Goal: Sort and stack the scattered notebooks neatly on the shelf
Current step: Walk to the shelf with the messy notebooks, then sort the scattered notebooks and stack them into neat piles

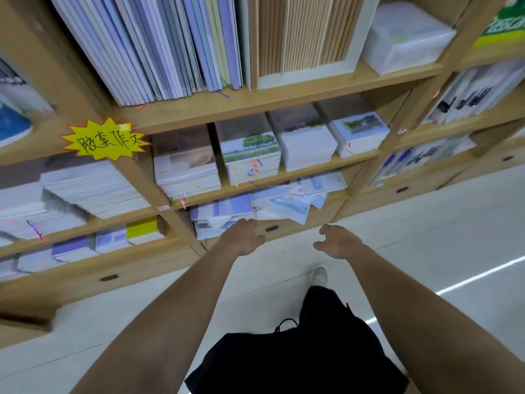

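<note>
Leftmost, a yellow starburst sign [105, 140] is stuck on an upright of the wooden shelf [284, 100]. Right of it, four neat stacks [250, 155] sit side by side on the middle board. Below them, the scattered notebooks [272, 204] lie in a loose, overlapping heap in the lowest compartment, with some corners hanging over the front edge. The left hand [245, 237] reaches to the front of that heap, back of the hand up. Its fingertips are at the notebooks' edge, and I cannot tell whether they grip anything. The right hand [338, 241] hovers over the pale floor [426, 251] near the shelf's base, fingers loosely spread and holding nothing. Just below it is a grey shoe [319, 275].
</note>
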Tool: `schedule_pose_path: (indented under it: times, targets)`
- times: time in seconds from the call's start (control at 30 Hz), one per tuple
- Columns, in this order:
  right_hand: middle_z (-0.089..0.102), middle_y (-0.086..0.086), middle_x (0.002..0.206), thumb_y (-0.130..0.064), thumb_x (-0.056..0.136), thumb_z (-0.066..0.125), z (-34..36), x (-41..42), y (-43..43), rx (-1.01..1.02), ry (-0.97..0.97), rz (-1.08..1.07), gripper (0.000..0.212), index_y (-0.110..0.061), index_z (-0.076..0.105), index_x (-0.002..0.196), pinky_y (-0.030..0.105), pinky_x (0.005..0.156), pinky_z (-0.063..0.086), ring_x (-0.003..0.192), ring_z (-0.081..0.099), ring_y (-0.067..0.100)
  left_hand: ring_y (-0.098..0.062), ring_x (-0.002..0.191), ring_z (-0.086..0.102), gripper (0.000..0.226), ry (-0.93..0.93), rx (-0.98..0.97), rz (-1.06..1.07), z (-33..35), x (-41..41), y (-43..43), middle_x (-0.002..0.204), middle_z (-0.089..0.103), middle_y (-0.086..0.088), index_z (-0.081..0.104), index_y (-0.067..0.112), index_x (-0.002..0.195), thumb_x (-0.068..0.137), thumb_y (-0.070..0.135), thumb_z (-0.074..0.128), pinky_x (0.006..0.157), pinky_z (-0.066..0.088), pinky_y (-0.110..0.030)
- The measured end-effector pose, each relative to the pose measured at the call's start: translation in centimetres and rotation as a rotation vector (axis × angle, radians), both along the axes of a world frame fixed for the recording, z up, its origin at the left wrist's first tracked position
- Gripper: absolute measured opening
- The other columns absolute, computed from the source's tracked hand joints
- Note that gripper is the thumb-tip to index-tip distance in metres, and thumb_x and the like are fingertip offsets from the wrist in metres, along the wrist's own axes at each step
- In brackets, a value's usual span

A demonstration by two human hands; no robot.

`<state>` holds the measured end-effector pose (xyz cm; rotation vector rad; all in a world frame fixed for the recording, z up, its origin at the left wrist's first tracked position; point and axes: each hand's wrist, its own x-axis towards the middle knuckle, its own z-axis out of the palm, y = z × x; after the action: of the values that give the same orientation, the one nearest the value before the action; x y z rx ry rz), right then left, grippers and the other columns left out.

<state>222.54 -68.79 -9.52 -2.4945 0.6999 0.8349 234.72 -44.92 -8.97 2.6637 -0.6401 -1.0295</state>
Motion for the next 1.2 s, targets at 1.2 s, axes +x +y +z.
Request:
schedule_pose_path:
  times: [1.2]
  targets:
    - [0.054,0.006,0.137,-0.052,0.090,0.058,-12.8,17.4,-16.4,0.022,-0.015,0.447,0.058,-0.022,0.049,0.138,0.040,0.095,0.049,0.122,0.055,0.029,-0.029,0.136,0.042,0.060,0.048,0.076,0.327,-13.5,6.9,-16.9,0.148,0.040,-0.009,0.042,0.016,0.144,0.095,0.048,0.052,0.107,0.041,-0.043]
